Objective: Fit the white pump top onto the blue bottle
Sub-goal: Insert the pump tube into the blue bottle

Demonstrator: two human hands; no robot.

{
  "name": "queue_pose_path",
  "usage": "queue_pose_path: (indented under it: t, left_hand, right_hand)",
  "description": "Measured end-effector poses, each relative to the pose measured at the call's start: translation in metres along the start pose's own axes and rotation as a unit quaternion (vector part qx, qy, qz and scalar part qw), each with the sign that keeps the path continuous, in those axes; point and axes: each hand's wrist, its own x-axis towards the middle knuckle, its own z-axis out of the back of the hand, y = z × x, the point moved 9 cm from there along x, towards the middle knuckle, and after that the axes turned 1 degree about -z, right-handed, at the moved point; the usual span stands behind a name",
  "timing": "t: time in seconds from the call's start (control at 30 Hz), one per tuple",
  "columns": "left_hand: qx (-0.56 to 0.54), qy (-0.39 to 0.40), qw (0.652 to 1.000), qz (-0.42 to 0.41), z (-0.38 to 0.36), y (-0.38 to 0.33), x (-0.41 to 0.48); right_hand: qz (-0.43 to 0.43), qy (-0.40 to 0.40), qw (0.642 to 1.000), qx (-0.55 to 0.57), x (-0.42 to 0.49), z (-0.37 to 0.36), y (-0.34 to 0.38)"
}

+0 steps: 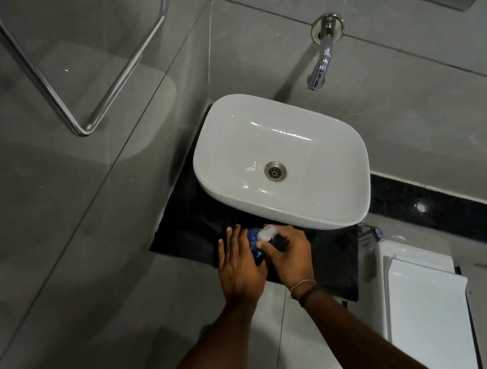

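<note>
I am at the seating step. My right hand (290, 256) pinches the white pump top (266, 232) between curled fingertips (262, 244), and it sits on the neck of the blue bottle (256, 249). The bottle stands between my two hands, against the thumb side of my left hand (238, 266). That hand's fingers reach straight past it, and I cannot tell whether the thumb wraps round. I judge the next move needs a steady bottle and a square twist down.

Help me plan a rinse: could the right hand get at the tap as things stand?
Probably yes: only the open basin lies between the right hand and the tap. It is, though, busy pinching the white pump top.
</note>
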Motion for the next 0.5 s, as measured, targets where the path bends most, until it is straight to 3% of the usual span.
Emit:
queue_pose_path:
  t: [0.5]
  left_hand:
    - [-0.005,0.008,1.000,0.002,-0.002,0.001,0.000]
  right_hand:
    - [0.016,0.002,0.999,-0.043,0.002,0.006,0.014]
